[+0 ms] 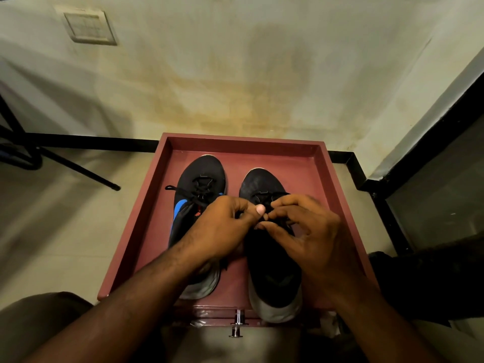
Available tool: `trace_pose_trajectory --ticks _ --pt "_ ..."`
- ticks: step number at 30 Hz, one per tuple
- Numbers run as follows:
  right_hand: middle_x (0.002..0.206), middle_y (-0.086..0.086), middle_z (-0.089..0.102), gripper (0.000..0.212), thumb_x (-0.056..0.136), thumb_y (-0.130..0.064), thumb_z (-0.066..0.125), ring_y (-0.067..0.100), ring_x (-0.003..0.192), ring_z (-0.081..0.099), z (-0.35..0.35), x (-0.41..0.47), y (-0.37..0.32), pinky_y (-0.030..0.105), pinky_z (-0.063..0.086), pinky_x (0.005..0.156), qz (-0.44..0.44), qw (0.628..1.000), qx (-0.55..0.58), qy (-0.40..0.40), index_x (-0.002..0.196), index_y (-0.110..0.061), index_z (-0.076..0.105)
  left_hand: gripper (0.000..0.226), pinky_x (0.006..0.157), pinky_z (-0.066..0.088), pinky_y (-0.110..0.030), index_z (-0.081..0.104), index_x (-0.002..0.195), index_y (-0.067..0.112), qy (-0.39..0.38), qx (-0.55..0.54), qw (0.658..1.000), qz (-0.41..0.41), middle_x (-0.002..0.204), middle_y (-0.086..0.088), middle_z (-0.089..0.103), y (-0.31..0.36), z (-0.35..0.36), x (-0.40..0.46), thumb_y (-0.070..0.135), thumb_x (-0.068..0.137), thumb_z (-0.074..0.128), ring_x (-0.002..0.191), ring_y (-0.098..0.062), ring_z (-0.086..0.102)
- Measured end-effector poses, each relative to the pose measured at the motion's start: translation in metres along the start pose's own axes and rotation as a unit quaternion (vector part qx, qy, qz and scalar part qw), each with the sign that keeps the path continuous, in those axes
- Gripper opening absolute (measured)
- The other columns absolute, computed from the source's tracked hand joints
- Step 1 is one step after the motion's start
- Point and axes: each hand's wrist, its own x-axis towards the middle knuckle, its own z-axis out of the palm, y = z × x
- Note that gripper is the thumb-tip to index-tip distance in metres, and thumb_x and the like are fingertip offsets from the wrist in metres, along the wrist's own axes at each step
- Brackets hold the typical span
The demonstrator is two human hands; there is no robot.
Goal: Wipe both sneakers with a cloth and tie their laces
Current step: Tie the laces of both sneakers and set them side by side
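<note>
Inside the shallow maroon wooden tray [323, 163], the black fabric sneaker with a blue side stripe [200, 179] lies on the left, its thin black lace [180, 191] trailing loose toward the tray's left wall. Right of it, the left hand [222, 226] and right hand [306, 231] meet over the plain black fabric sneaker with a pale sole [262, 184], each grip pinching that shoe's lace. The cord looks soft, limp and light; it is best held near the eyelets. No cloth shows.
</note>
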Motion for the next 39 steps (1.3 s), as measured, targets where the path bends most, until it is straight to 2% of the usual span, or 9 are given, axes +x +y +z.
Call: trace_pose_trajectory --ticks 3,8,12,15,18,24,30,35,39 --pt "0.107 -0.002 0.072 0.017 0.085 -0.022 0.084 0.010 0.100 0.070 0.004 -0.001 -0.001 0.031 0.061 0.081 0.016 1.000 0.002 0.015 0.098 -0.012 0.080 0.045 0.091 0.056 -0.060 0.074 0.078 0.011 0.021 -0.032 0.999 0.003 0.086 -0.024 0.073 -0.002 -0.001 0.002 0.053 0.093 0.064 0.083 -0.037 0.071" --pt "0.101 -0.007 0.071 0.004 0.082 -0.015 0.083 0.002 0.095 0.068 0.013 -0.003 -0.009 0.019 0.057 0.081 0.071 0.996 0.012 0.045 0.084 -0.013 0.080 0.037 0.091 0.057 -0.058 0.076 0.079 0.014 0.055 -0.027 0.998 0.002 0.085 -0.012 0.077 -0.003 0.002 0.005 0.047 0.094 0.070 0.091 -0.036 0.074" --pt "0.101 -0.009 0.067 0.009 0.080 -0.025 0.076 0.002 0.092 0.066 0.012 -0.002 -0.011 0.022 0.057 0.075 0.113 0.992 0.001 0.047 0.077 -0.017 0.072 0.028 0.087 0.059 -0.054 0.078 0.081 0.018 0.062 0.002 0.998 0.021 0.083 -0.005 0.078 -0.004 0.004 0.005 0.041 0.096 0.070 0.087 -0.029 0.075" --pt "0.101 -0.008 0.063 0.022 0.080 -0.037 0.059 0.001 0.093 0.062 0.013 -0.001 -0.013 0.021 0.053 0.074 0.140 0.989 0.040 0.026 0.071 -0.017 0.063 0.022 0.075 0.061 -0.038 0.077 0.086 0.025 0.054 0.074 0.994 0.058 0.079 0.009 0.076 -0.003 0.006 0.004 0.043 0.096 0.069 0.075 -0.007 0.073" --pt "0.100 -0.008 0.062 0.043 0.080 -0.049 0.046 0.003 0.091 0.062 0.012 0.000 -0.013 0.025 0.052 0.074 0.207 0.974 0.095 -0.011 0.073 -0.011 0.065 0.023 0.055 0.044 -0.015 0.074 0.084 0.026 0.057 0.135 0.987 0.072 0.066 0.019 0.068 -0.001 0.010 0.000 0.043 0.097 0.066 0.057 0.006 0.060" --pt "0.107 -0.014 0.065 0.028 0.090 -0.031 0.065 0.001 0.095 0.065 0.009 0.001 -0.008 0.025 0.054 0.078 0.261 0.952 0.143 -0.067 0.062 -0.026 0.069 0.030 0.079 0.060 -0.045 0.074 0.082 0.024 0.073 0.107 0.991 0.042 0.080 0.004 0.077 -0.004 0.003 0.006 0.046 0.100 0.061 0.078 -0.012 0.073" --pt "0.114 -0.018 0.060 0.030 0.075 -0.059 0.068 0.005 0.113 0.060 0.011 -0.004 -0.008 0.035 0.055 0.093 0.193 0.978 0.068 -0.039 0.077 -0.029 0.070 0.036 0.072 0.060 -0.045 0.074 0.077 0.022 0.061 0.100 0.993 0.029 0.071 -0.001 0.073 -0.001 0.003 0.005 0.046 0.100 0.060 0.067 -0.019 0.069" --pt "0.117 -0.019 0.061 0.037 0.078 -0.065 0.067 0.003 0.116 0.060 0.009 -0.005 -0.009 0.032 0.055 0.094 0.161 0.985 0.062 -0.032 0.084 -0.030 0.075 0.037 0.057 0.049 -0.026 0.073 0.073 0.019 0.058 0.073 0.995 0.021 0.058 0.005 0.066 -0.001 0.003 0.005 0.042 0.100 0.062 0.051 -0.001 0.054" --pt "0.112 -0.013 0.072 0.051 0.086 -0.064 0.056 0.004 0.110 0.069 0.006 0.000 -0.014 0.032 0.058 0.096 0.224 0.949 0.221 -0.025 0.099 -0.021 0.079 0.038 0.058 0.045 -0.023 0.074 0.078 0.016 0.077 0.069 0.994 0.023 0.060 0.009 0.065 -0.001 0.003 0.005 0.043 0.100 0.061 0.051 0.000 0.053"
